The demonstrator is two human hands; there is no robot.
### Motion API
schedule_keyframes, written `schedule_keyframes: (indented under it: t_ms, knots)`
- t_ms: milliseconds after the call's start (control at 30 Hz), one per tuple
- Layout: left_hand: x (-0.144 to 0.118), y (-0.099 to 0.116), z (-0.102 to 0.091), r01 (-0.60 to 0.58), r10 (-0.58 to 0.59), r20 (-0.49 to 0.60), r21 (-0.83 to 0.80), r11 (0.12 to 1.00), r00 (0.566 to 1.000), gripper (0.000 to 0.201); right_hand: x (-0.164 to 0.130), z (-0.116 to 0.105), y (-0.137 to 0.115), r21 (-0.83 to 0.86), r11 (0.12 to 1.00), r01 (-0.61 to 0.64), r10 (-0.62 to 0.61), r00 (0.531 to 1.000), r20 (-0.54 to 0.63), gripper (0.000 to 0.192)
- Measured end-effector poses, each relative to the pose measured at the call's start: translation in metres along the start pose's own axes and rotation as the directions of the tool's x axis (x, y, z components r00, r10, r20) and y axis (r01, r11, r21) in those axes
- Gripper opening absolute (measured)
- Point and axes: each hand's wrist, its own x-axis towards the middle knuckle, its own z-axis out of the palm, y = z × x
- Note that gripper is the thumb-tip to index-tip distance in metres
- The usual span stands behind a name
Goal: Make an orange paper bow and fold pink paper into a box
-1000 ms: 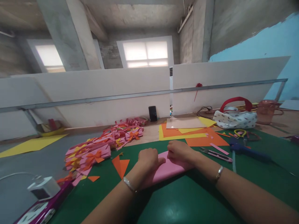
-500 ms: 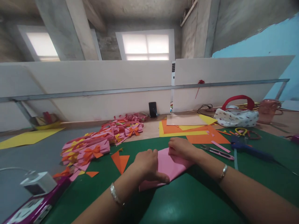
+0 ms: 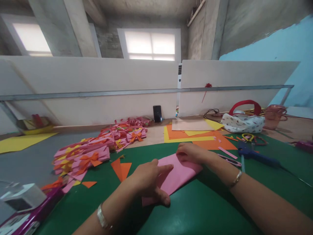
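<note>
A folded pink sheet of paper (image 3: 174,174) lies aslant on the green mat (image 3: 195,209). My left hand (image 3: 151,179) rests on its left part, index finger and thumb spread apart over the surface. At the upper edge, my right hand (image 3: 192,152) has its fingers curled down onto the paper, pinching it there; the fingertips are partly hidden. Left of my left hand lie orange paper triangles (image 3: 125,170). Thread snips (image 3: 231,160) with pink handles sit beside my right forearm, partly covered by it.
Pink paper pieces with orange bows (image 3: 97,153) are heaped at left. Orange and yellow sheets (image 3: 178,138) lie behind my hands. At right are a blue glue gun (image 3: 259,158), scissors (image 3: 248,137), a cloth basket (image 3: 242,123) and a pink jug (image 3: 275,117). A phone (image 3: 157,114) leans on the board.
My left hand has slid left and down over the paper, its index finger now stretched out. My right hand keeps its place at the upper edge. The view has shifted slightly right.
</note>
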Motion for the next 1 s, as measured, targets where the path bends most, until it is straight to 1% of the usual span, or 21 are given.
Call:
schedule_keyframes:
  t_ms: [133,167,233,300,333,400,467,500,533,600,700,767,833,900,1000]
  knots:
    - [0.001,-0.005,0.005,-0.006,0.006,-0.053,0.002,1.0,0.999,0.105,-0.005,-0.006,0.009,0.052,0.999,0.002,-0.003,1.0,0.011,0.019]
    - [0.001,-0.005,0.006,-0.007,0.007,-0.071,-0.001,1.0,0.997,0.101,-0.006,-0.006,0.011,0.061,0.998,-0.009,0.008,1.0,0.005,0.023]
    - [0.001,-0.003,0.009,-0.007,0.006,-0.097,-0.006,1.0,0.995,0.079,-0.007,-0.006,0.013,0.077,0.997,-0.03,0.031,0.999,-0.012,0.032]
    - [0.002,0.002,0.01,0.007,-0.008,-0.117,-0.006,1.0,0.993,0.054,-0.007,-0.004,0.014,0.094,0.995,-0.04,0.042,0.999,-0.024,0.036]
    - [0.003,0.006,0.011,0.011,-0.011,-0.144,0.003,1.0,0.989,0.046,-0.007,-0.003,0.015,0.101,0.994,-0.038,0.041,0.999,-0.027,0.036]
    - [0.005,0.013,0.012,0.003,0.006,-0.237,0.039,0.999,0.972,0.039,-0.006,-0.001,0.016,0.111,0.993,-0.028,0.032,0.999,-0.031,0.033]
    - [0.007,0.018,0.013,-0.052,0.074,-0.314,0.079,0.996,0.946,0.034,-0.005,0.0,0.017,0.117,0.993,-0.016,0.02,0.999,-0.036,0.03]
    - [0.008,0.019,0.013,-0.09,0.113,-0.322,0.086,0.992,0.94,0.033,-0.005,0.001,0.018,0.121,0.993,-0.011,0.016,0.999,-0.039,0.029]
    - [0.008,0.019,0.013,-0.128,0.148,-0.306,0.082,0.988,0.941,0.034,-0.005,0.001,0.018,0.124,0.992,-0.008,0.014,0.999,-0.043,0.027]
    - [0.007,0.016,0.013,-0.184,0.192,-0.247,0.053,0.981,0.95,0.045,-0.005,-0.001,0.018,0.13,0.991,-0.008,0.015,0.998,-0.055,0.025]
    - [0.006,0.011,0.011,-0.212,0.212,-0.174,0.021,0.977,0.962,0.065,-0.005,-0.004,0.011,0.13,0.991,-0.023,0.037,0.993,-0.111,0.019]
    - [0.007,0.009,0.01,-0.225,0.224,-0.162,0.009,0.974,0.961,0.07,-0.005,-0.005,0.001,0.142,0.99,-0.007,0.025,0.992,-0.124,0.017]
    - [0.009,0.008,0.01,-0.249,0.245,-0.161,-0.005,0.968,0.956,0.067,-0.005,-0.003,-0.013,0.173,0.984,0.042,-0.03,0.997,-0.07,0.022]
    - [0.012,0.009,0.01,-0.273,0.266,-0.166,-0.025,0.962,0.95,0.062,-0.005,0.001,-0.027,0.219,0.971,0.1,-0.109,0.994,0.029,0.029]
    - [0.014,0.01,0.011,-0.277,0.267,-0.171,-0.036,0.96,0.948,0.059,-0.005,0.004,-0.041,0.304,0.94,0.154,-0.212,0.963,0.169,0.028]
